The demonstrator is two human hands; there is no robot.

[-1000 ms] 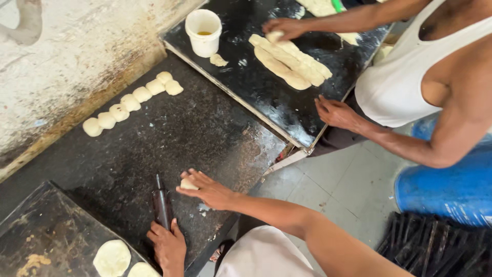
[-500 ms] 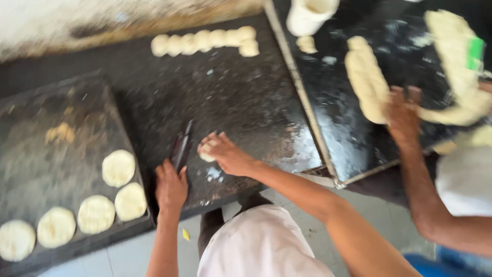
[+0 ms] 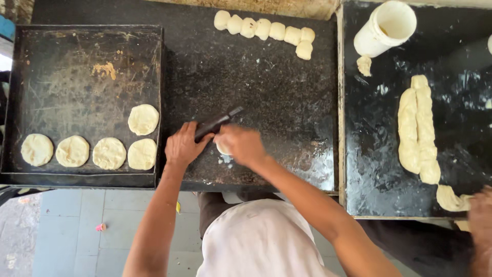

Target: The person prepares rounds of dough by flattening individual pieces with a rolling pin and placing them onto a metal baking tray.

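Near the centre of the frame the left hand (image 3: 183, 145) lies on the dark rolling pin (image 3: 217, 123), its fingers curled over the near end of it, while the right hand (image 3: 242, 145) covers a small piece of dough (image 3: 223, 149) with fingers together and pressed down, so only a pale edge of the dough shows on the black worktop (image 3: 266, 92). In the left part of the frame a black tray (image 3: 77, 66) holds five flat dough discs (image 3: 108, 153), and a row of dough balls (image 3: 266, 31) lies at the upper middle. At the right, a second dark tray (image 3: 379, 169) carries a long dough roll (image 3: 417, 128) and a white cup (image 3: 384, 28), and another person's hand (image 3: 480, 210) touches the dough at the lower right edge.
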